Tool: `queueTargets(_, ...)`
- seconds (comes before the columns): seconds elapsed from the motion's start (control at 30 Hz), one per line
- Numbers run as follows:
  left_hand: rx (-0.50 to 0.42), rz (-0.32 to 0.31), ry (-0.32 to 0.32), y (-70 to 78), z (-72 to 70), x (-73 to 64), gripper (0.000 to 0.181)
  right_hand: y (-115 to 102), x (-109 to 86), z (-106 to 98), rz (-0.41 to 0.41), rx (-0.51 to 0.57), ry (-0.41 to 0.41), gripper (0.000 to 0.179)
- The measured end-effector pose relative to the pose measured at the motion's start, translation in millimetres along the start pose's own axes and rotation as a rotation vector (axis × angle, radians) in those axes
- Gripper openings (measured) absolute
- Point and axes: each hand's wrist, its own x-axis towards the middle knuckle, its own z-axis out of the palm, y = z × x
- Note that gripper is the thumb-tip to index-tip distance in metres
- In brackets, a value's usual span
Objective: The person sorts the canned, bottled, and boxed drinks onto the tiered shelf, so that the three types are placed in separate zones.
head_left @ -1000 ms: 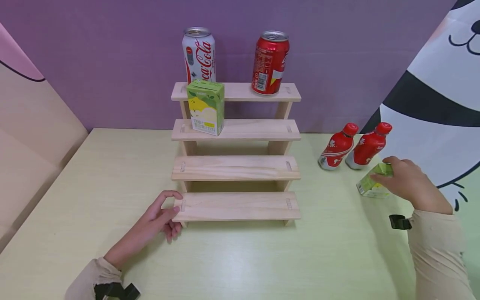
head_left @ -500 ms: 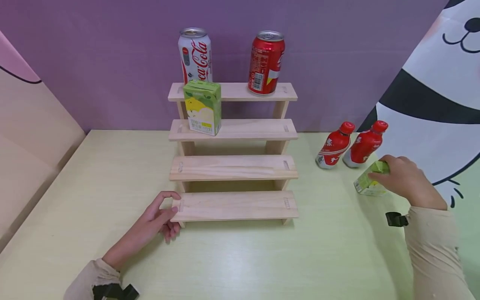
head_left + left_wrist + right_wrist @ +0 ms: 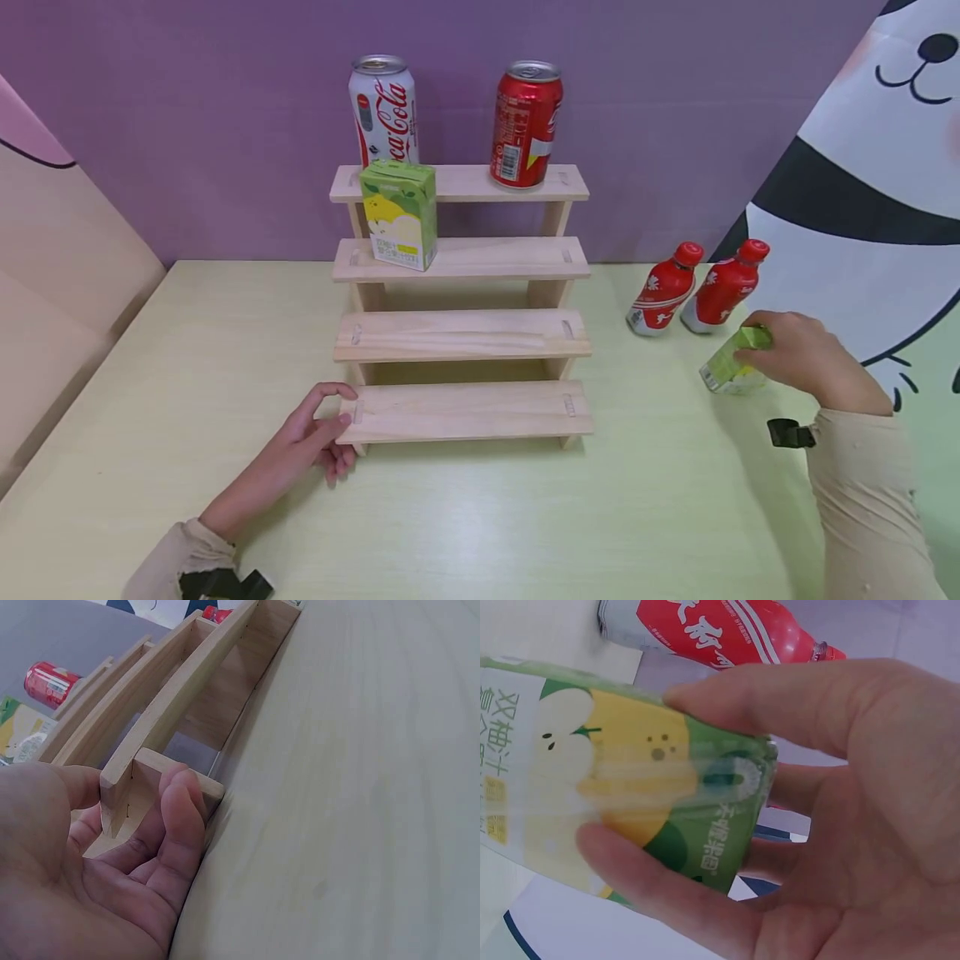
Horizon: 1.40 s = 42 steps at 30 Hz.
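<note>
In the head view, a pale wooden four-step display rack (image 3: 465, 412) stands on the table. My left hand (image 3: 300, 446) holds the left end of its lowest step. The left wrist view shows the thumb by the board's edge and the fingers (image 3: 180, 825) curled beneath it, around the end support. On the right, my right hand (image 3: 813, 362) grips a green juice carton (image 3: 726, 367), tilted in the head view. Up close in the right wrist view, the thumb and fingers pinch the carton's (image 3: 637, 780) sides near its top end, with a clear straw wrapper along its face.
A white cola can (image 3: 384, 112) and a red cola can (image 3: 527, 125) stand on the top step. Another green juice carton (image 3: 399, 215) is on the step below. Two red bottles (image 3: 663, 292) stand right of the rack, near my right hand. A purple wall (image 3: 637, 108) rises behind.
The head view has shifted slightly, so the scene sits a little further left. Both hands keep their holds, on the rack and the juice carton.
</note>
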Motion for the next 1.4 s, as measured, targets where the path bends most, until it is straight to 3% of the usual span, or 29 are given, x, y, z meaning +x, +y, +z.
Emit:
queueTargets(0.83, 0.0, 0.012, -0.001, 0.7, -0.2, -0.2, 0.03, -5, -2.7, -3, 0.046, 0.024, 0.006, 0.068)
queueTargets(1.4, 0.009, 0.015, -0.011, 1.1, 0.7, -0.1, 0.03, -28, -10.7, -3, -0.085, 0.042, 0.271, 0.056)
